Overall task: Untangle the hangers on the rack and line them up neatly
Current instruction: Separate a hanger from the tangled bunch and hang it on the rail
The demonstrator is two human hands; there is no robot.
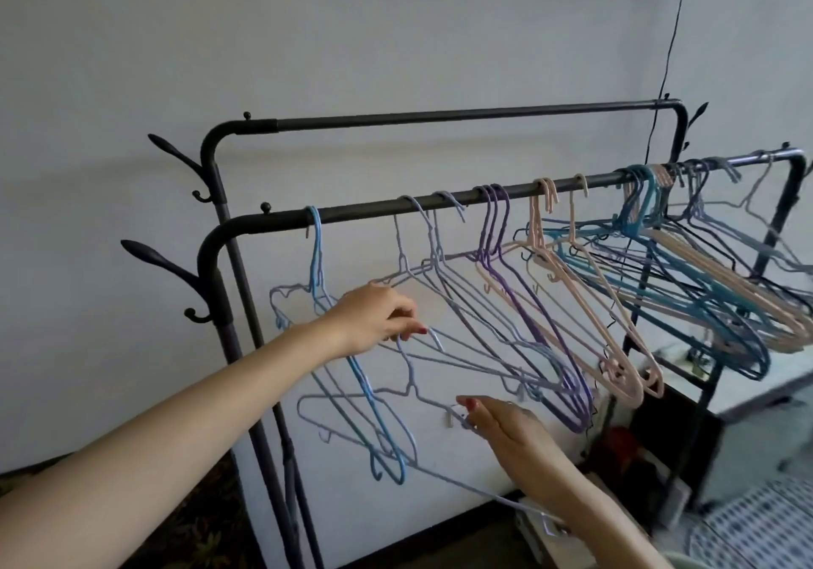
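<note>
While you stand before the dark metal rack, your left hand reaches in from the left and pinches the hook of a pale lavender wire hanger with curled fingers; this hanger is off the rail and hangs low among the others. Your right hand comes from the lower right, and its fingers rest on the sloped shoulder wire of the same hanger; whether they curl around the wire you cannot tell from here. On the near rail, at the left end, a blue hanger hangs alone, and its body crosses the pale wires below. To the right of it hang two pale lavender hangers, then a group of purple hangers close together, then pink hangers. Further right, a dense bunch of teal hangers and more pink and dark ones overlap each other at different angles, clearly tangled. The far rail carries no hangers. A black cable comes down the white wall to the far rail's right corner.
</note>
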